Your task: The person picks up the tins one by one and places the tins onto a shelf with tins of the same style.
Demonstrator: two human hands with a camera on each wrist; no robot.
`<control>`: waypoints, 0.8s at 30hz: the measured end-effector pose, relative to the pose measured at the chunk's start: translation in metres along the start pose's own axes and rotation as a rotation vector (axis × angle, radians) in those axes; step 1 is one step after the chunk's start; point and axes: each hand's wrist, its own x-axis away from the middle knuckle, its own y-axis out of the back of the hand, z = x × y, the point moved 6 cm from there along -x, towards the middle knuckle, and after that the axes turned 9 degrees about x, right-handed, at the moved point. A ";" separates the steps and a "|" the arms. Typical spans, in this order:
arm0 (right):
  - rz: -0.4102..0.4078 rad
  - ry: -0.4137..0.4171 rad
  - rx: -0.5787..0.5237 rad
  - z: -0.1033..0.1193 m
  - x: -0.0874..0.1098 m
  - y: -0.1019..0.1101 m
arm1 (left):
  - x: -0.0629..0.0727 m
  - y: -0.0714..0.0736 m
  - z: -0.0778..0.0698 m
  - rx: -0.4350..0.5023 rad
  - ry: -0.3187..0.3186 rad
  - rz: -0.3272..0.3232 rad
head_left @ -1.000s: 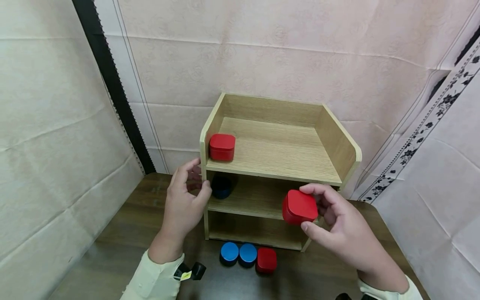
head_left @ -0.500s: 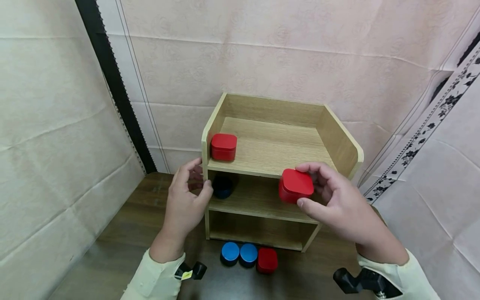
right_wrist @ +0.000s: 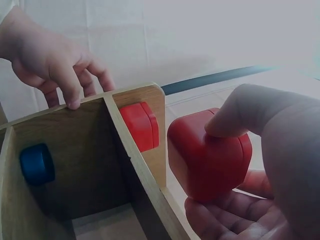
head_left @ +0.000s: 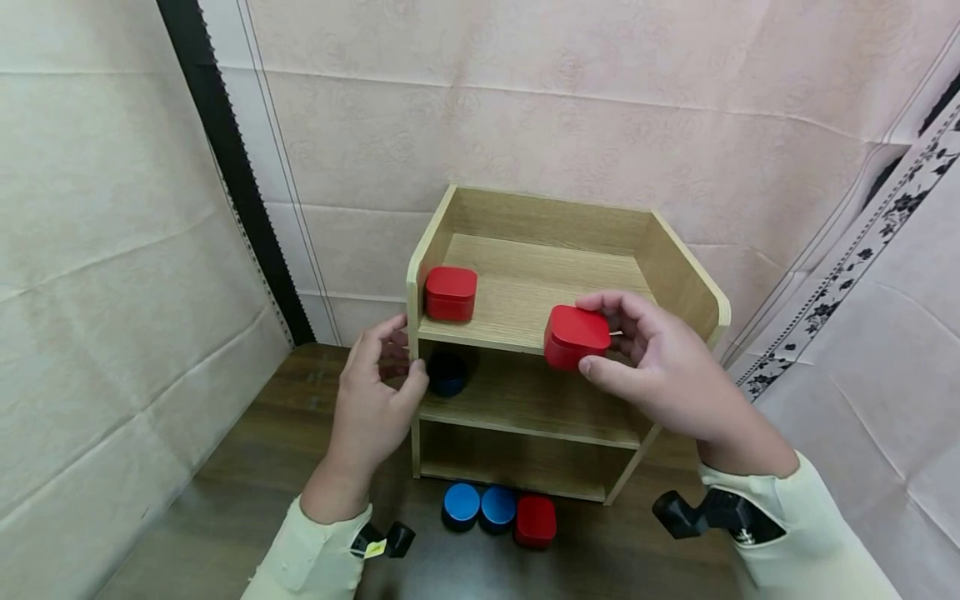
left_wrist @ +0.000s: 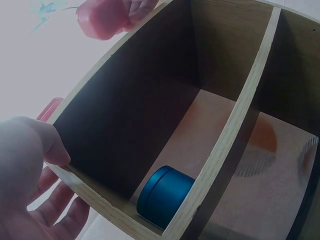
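Head view: a smooth red rounded-square lidded box (head_left: pixel 574 337) is held by the right hand (head_left: pixel 660 358), pinched between thumb and fingers, by the front edge of the top tier of a pale wood-grain three-tier shelf unit (head_left: pixel 555 296). It is not resting on the board; whether it is already over it cannot be told surely. The left hand (head_left: pixel 377 396) is curled round the unit's left side panel, thumb on the edge, fingers outside.

For a clean placing, the box is best raised clear of the front lip, kept level, set down flat and released only once its base is borne. The thumb should be kept off the lid seam, and the matching red box (head_left: pixel 451 296) at the tier's left end should not be knocked. A steady, light hold on the panel would serve against shifting.

In the middle tier, a dark blue round metallic tin (left_wrist: pixel 165 195) is stood at the left. On the brown wooden desk (head_left: pixel 615 554), two blue-topped round tins (head_left: pixel 461 504) and another red box (head_left: pixel 536 521) are set in a row.

No brand or lettering can be made out on boxes or tins; a yellow label (head_left: pixel 375 549) is seen on the black left-wrist mount (head_left: pixel 401 540), its print too small to be read.
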 end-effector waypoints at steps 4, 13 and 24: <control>0.017 -0.028 0.001 0.001 -0.011 -0.001 | 0.000 0.000 0.000 0.002 -0.004 0.000; 0.057 -0.075 0.054 0.001 -0.034 -0.008 | 0.000 0.000 -0.001 0.003 0.006 0.008; 0.098 -0.096 0.098 0.006 -0.060 -0.013 | 0.000 0.001 0.001 0.003 0.018 0.008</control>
